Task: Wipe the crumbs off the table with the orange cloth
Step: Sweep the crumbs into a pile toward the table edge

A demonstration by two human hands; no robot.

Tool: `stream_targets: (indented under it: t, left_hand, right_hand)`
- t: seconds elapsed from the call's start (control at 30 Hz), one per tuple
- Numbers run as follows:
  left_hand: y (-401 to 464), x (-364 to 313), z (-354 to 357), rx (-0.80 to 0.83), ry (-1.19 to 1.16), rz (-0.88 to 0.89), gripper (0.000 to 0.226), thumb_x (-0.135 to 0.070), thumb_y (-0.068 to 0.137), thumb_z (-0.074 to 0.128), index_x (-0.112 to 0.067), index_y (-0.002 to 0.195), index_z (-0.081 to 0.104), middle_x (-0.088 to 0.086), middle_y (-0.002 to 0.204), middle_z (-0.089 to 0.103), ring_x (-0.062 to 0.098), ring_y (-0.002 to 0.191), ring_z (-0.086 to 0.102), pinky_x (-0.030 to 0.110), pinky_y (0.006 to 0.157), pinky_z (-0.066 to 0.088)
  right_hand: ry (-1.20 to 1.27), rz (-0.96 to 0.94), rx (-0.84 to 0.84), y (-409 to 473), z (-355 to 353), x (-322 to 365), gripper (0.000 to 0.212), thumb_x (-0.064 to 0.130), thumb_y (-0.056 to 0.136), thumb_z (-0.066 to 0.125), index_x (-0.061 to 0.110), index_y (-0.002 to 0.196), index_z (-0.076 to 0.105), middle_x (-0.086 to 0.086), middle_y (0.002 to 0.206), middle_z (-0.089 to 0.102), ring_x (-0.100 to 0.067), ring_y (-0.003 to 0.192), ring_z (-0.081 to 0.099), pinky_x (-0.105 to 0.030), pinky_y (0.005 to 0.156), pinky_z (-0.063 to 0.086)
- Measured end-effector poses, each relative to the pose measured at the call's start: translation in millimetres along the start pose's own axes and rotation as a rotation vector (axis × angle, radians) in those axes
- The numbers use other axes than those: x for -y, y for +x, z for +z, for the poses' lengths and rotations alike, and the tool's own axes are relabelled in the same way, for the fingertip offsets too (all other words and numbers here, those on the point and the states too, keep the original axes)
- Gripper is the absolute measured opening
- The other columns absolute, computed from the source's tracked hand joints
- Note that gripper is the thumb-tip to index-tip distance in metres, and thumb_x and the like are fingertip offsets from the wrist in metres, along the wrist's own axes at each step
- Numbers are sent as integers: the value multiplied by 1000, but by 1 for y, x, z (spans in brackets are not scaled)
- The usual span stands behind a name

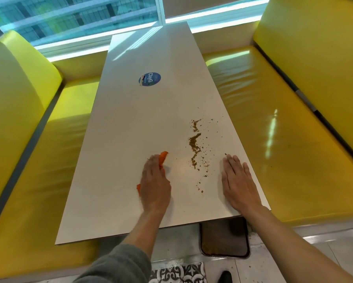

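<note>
A long white table (130,123) runs away from me. Brown crumbs (195,145) lie in a ragged line on its right half, with scattered specks around them. My left hand (155,184) presses flat on the orange cloth (163,158), which is mostly hidden under the palm; only its tips show past my fingers and beside my wrist. The cloth sits left of the crumb line, apart from it. My right hand (237,180) rests flat and empty on the table near its right edge, just right of the crumbs.
A round blue sticker (149,79) is stuck to the table's middle. Yellow padded benches (273,129) flank both sides. A window is at the far end. Under the near edge stands the dark table base (224,237) on a tiled floor.
</note>
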State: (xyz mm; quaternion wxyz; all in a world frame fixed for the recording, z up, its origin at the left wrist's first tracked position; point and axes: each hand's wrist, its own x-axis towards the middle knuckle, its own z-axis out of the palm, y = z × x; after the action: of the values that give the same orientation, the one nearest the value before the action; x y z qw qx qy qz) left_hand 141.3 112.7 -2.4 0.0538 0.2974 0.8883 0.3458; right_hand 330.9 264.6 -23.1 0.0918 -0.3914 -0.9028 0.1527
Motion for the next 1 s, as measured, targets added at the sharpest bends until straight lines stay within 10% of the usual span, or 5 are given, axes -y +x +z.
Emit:
stream_targets:
  t: [0.23,1.0]
  left_hand:
    - [19,65,-6,45,383,-114,57,-39,109,17,-20,162,14,1,170,13,21,157,6,44,128,6]
    - [-16,-28,65,273,421,261,60,-45,106,3,-28,162,15,-7,170,2,13,157,-6,41,128,1]
  right_hand:
    - [-22,1,1,7,5,-3,52,27,105,19,10,153,22,-5,162,16,-18,150,6,-39,122,1]
    - [-81,19,-31,5,9,-1,57,30,101,13,9,152,25,-5,162,19,-17,150,8,-42,122,9]
